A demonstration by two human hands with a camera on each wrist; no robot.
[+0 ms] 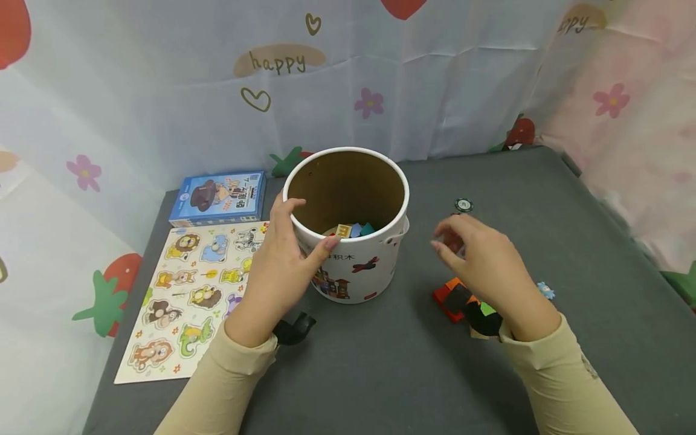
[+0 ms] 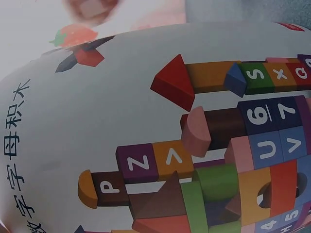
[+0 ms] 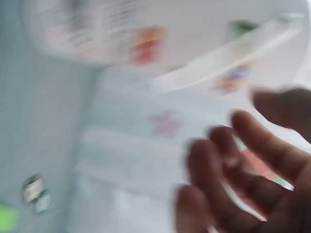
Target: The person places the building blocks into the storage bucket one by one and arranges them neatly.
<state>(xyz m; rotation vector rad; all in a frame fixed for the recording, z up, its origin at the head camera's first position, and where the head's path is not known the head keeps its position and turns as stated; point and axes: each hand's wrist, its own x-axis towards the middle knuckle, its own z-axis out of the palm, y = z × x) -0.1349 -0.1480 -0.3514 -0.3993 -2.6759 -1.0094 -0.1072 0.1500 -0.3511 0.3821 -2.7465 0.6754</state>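
Observation:
A white bucket (image 1: 359,281) with a printed block picture stands upright on the table. Inside it, near the bottom, lie several small blocks (image 1: 344,231), one yellow and others blue and teal. My left hand (image 1: 277,266) holds the bucket at its near left rim, thumb and index fingertip over the edge. The left wrist view is filled by the bucket's printed wall (image 2: 97,121). To the right of the bucket my right hand (image 1: 478,254) hangs above the table. In the blurred right wrist view its fingers (image 3: 209,165) curl loosely with nothing visible between them.
Red, orange and green blocks (image 1: 448,304) lie under my right forearm, partly hidden. A dark round chip (image 1: 464,205) sits beyond that hand, and a small blue piece (image 1: 545,290) to its right. At left are an animal puzzle board (image 1: 179,290) and a blue box (image 1: 217,196).

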